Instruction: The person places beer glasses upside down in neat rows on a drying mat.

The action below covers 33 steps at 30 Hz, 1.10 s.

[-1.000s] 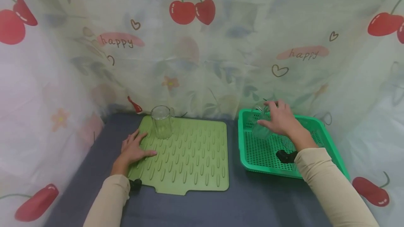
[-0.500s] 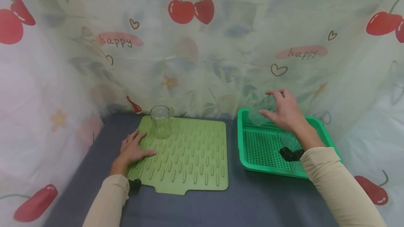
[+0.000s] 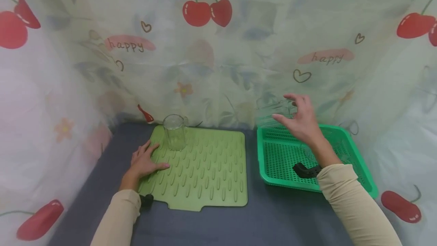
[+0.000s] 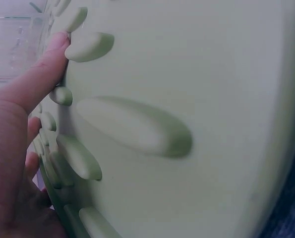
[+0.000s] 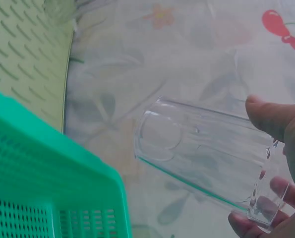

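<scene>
My right hand [image 3: 302,120] grips a clear glass mug [image 3: 271,113] by its base end, thumb on one side and fingers on the other. The mug lies nearly sideways in the air over the back left of the green basket [image 3: 283,185], its mouth pointing left, as the right wrist view confirms. On the light green ribbed mat [image 3: 211,170], my left hand [image 3: 145,162] rests at the left edge with fingers spread, its thumb lying over the ribs. Just beyond those fingers another clear glass mug [image 3: 175,134] stands on the mat, handle toward the back right.
More clear glassware [image 3: 308,152] sits in the basket, partly hidden behind my right forearm. A dark cloth [image 3: 232,223] covers the table under mat and basket. The cherry-patterned curtain [image 3: 232,67] rises close behind them and along both sides.
My right hand has lifted the mug up out of the basket, moved it slightly left and tipped it onto its side. My left hand stays in place on the mat.
</scene>
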Motion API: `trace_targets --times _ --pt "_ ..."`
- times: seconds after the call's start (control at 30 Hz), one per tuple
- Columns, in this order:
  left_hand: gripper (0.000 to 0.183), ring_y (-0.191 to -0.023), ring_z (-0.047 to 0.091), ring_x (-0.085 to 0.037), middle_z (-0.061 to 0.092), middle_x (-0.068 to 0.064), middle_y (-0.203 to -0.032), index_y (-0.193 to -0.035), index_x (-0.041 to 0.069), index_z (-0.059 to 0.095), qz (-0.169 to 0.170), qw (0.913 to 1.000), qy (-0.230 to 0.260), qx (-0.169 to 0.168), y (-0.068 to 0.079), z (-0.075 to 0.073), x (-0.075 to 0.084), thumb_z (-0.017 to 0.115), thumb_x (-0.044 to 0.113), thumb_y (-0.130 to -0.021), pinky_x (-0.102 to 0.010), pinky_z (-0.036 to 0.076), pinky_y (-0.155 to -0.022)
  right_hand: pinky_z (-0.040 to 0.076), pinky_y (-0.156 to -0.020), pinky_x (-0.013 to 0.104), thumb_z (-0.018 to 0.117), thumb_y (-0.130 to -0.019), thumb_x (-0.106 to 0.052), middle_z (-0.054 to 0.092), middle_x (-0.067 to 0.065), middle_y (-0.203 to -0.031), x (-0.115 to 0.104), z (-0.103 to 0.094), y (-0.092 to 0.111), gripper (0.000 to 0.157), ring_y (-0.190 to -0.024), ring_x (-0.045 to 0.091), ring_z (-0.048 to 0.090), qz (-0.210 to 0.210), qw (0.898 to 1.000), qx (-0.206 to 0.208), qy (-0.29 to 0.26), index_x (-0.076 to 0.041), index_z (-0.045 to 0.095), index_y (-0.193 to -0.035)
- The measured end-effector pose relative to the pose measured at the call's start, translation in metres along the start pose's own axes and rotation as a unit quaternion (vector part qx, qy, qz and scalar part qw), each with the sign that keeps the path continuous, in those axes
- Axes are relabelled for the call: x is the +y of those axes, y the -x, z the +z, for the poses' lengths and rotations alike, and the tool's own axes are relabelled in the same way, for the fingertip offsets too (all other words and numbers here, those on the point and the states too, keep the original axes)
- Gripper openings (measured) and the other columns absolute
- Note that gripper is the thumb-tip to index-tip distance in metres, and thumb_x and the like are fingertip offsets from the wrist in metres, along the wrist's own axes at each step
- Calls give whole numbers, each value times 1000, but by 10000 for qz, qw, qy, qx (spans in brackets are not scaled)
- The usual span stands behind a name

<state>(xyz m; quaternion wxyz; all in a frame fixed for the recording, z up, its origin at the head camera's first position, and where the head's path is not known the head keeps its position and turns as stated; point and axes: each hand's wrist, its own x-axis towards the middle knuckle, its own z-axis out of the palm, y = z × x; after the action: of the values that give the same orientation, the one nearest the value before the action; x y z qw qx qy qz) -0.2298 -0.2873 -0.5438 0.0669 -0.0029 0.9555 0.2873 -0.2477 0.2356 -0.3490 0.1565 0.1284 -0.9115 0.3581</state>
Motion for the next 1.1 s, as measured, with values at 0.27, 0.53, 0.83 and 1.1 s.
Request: trace_targets --times 0.27,0.53,0.83,1.1 --pt "107 -154 1 -56 8 -22 -171 -160 14 34 23 10000 -56 36 -2 1 2 83 60 -76 -75 10 -119 47 -101 62 77 -93 -23 39 25 -147 -2 20 0 67 -134 45 45 23 9972 200 -719 -7 44 -149" --pt "108 -154 1 -56 7 -22 -171 -160 13 33 55 10000 -72 12 -3 -2 4 82 61 -77 -76 9 -118 45 -104 60 77 -92 -18 40 22 -148 -14 35 5 66 -136 45 45 182 9892 339 -1414 -6 45 -148" --pt "106 -154 1 -56 7 -22 -171 -160 13 33 28 10000 -46 -45 0 -3 5 82 59 -78 -76 8 -118 46 -107 60 75 -94 -14 38 22 -153 -33 50 15 66 -138 42 44 650 9774 230 -1996 -3 43 -150" --pt "105 -154 1 -56 7 -22 -171 -160 13 33 -11 10000 -45 -29 3 -1 3 82 58 -79 -77 9 -118 48 -106 53 78 -92 -31 40 10 -153 -9 81 16 70 -140 31 47 830 9699 186 -2282 -18 42 -151"
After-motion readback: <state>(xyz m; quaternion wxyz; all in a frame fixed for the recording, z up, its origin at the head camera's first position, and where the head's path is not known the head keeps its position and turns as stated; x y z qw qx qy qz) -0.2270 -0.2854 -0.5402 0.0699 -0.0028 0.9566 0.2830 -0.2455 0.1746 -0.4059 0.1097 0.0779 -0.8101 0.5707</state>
